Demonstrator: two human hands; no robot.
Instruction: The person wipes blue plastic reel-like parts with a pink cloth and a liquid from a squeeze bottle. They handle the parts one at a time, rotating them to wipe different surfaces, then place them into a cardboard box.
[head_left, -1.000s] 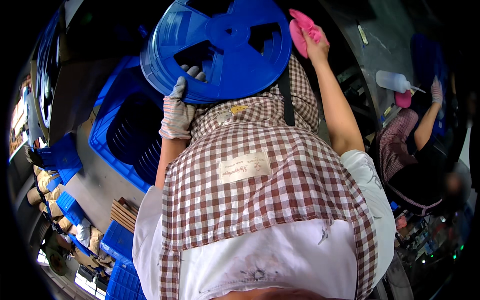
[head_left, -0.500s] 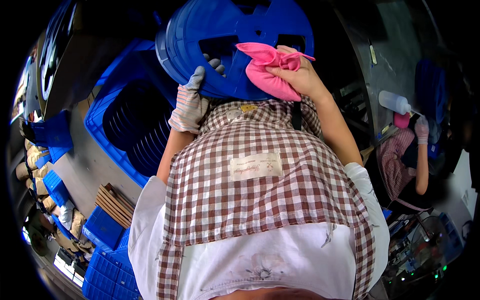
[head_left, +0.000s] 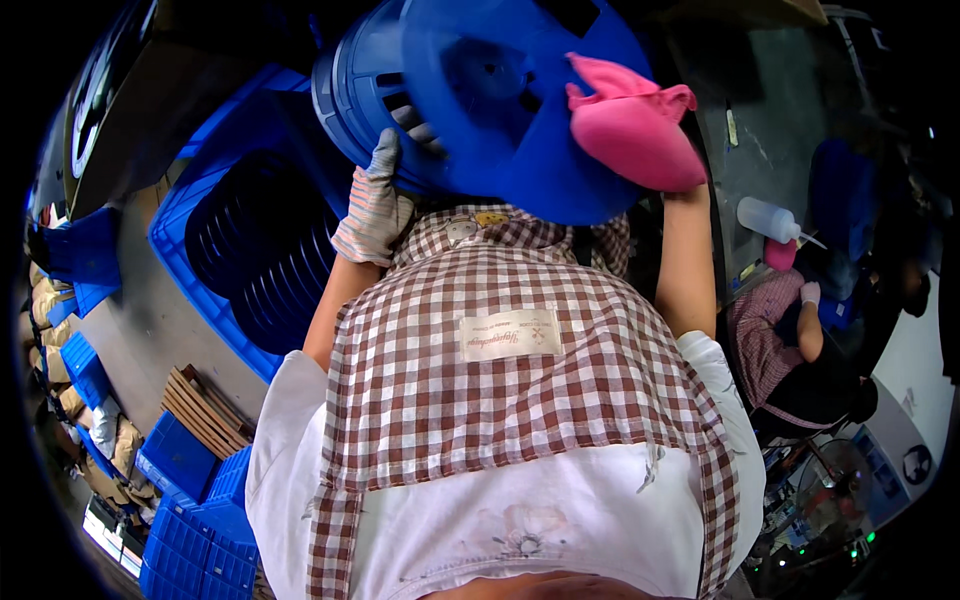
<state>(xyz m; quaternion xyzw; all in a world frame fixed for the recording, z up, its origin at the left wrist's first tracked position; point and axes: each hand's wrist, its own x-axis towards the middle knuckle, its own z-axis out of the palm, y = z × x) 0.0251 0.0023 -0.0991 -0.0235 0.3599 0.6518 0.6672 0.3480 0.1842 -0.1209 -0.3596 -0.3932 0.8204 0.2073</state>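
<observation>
A stack of blue plastic reels (head_left: pixel 352 95) lies on its side at the top of the view, against my checked apron. My left hand (head_left: pixel 372 212), in a grey striped glove, grips the stack's near left edge. Its thumb is outside and its grey fingertips show through a slot. The front reel (head_left: pixel 545 150) leans away from the others at its right side. A pink cloth (head_left: pixel 640 140) lies over this reel's right rim. Behind the cloth my bare right hand is hidden and only the wrist (head_left: pixel 686 210) shows; the cloth is bunched around it.
A blue crate (head_left: pixel 165 235) at left holds a row of black discs (head_left: pixel 255 240). Below it are brown boards (head_left: pixel 205 410) and blue bins (head_left: pixel 185 545). At right, a white squeeze bottle (head_left: pixel 768 218) lies on a grey table (head_left: pixel 770 100), with a co-worker (head_left: pixel 765 330) beside it.
My right hand has moved right with the pink cloth, to the reel's rim. The front reel has swung right and tilted off the stack. My left hand keeps its grip. The co-worker's hand left the bottle.
</observation>
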